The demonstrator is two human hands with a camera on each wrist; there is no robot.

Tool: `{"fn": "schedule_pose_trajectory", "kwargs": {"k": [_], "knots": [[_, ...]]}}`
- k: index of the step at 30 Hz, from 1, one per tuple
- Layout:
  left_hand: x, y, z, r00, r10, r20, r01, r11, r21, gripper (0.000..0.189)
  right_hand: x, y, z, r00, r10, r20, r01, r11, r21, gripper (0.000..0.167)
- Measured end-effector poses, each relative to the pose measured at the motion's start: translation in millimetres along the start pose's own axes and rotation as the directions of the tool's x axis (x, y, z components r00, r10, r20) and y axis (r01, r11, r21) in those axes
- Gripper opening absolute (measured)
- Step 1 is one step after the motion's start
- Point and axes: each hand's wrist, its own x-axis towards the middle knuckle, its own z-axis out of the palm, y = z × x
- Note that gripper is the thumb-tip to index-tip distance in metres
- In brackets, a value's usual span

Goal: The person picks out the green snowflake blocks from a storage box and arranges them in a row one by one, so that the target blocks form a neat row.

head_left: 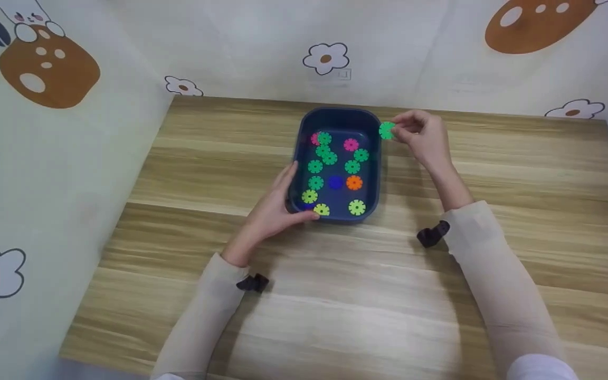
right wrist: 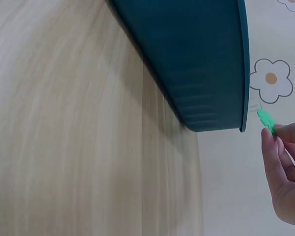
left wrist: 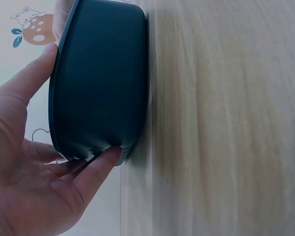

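Upper centre: left hand (head_left: 269, 211) grips bin (head_left: 342, 120); right hand (head_left: 426, 138) pinches green disc (head_left: 386, 131) alongside. Apparently disc transfer; next move likely needs steady pinch.

On my feed I see smooth, softly shiny plastic on the tub (head_left: 343, 121) near twelve o'clock, bright plastic discs (head_left: 354, 182), faintly glossy wood grain on the table (head_left: 357, 306) toward six, and matt cloth sleeves (head_left: 499, 279) at four and seven.

Right wrist view — its top edge cuts off the bin (right wrist: 201, 59).
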Motion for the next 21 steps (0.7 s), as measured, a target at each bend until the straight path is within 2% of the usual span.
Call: {"fn": "schedule_pose_trajectory", "kwargs": {"k": [8,15,21], "knots": [[-0.4,-1.0,-1.5,1.000,0.002,-0.001,-0.002,1.000,0.014,0.115,5.0,11.6,-9.0,0.995,0.102,-0.015,-0.099,0.987,0.125,0.014],[0.3,-2.4,-0.8,1.000,0.016,-0.003,-0.016,0.999,0.028,0.116,8.7,28.2,-15.1,0.993,0.109,-0.047,-0.109,0.994,0.010,0.015],[0.3,-2.4,-0.5,1.000,0.028,-0.004,-0.028,0.999,0.027,0.117,10.4,38.5,-18.4,0.991,0.124,-0.053,-0.127,0.991,-0.047,0.017]]}}
